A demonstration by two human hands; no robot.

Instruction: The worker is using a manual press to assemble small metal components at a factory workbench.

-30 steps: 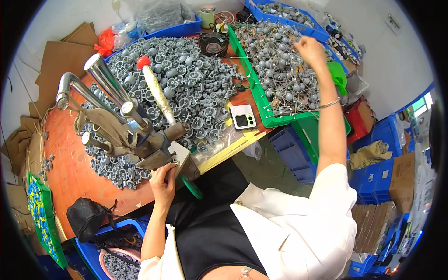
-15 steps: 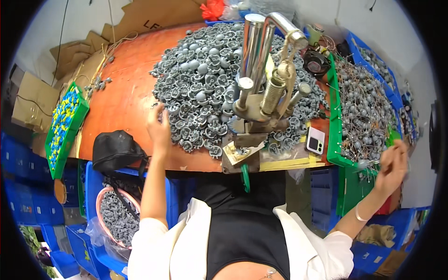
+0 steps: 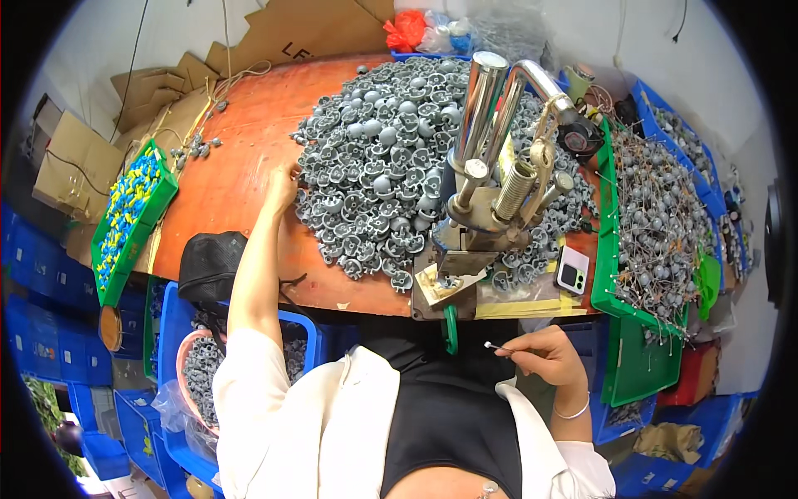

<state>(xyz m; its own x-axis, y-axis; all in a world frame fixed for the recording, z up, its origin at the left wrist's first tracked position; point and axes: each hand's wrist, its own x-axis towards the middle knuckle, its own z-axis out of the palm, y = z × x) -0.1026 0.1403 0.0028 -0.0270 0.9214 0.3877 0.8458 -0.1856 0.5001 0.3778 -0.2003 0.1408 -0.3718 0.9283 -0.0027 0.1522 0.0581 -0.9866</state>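
Observation:
My left hand [image 3: 283,185] reaches to the left edge of a large heap of grey plastic half-round shells [image 3: 366,166]. Its fingers curl in at the shells, and what they pinch is too small to make out. In front of the table edge, at the right, my right hand [image 3: 544,356] pinches a short thin dark wire with a white tip [image 3: 496,346] between thumb and fingers. The tip points left, toward a metal hand press [image 3: 486,200] with a spring and a green-ended lever [image 3: 450,330], which stands at the table's front edge.
A green tray [image 3: 605,249] of wired grey balls stands at the right. Another green tray [image 3: 158,204] holds yellow and blue pieces at the far left. A phone [image 3: 573,270] lies beside the press. A black bag [image 3: 212,264] sits at the front left, above a blue bin [image 3: 172,320].
My right hand has come from the right-hand green tray to the front of the table, now with the thin wire. My left hand has moved farther in along the heap's edge.

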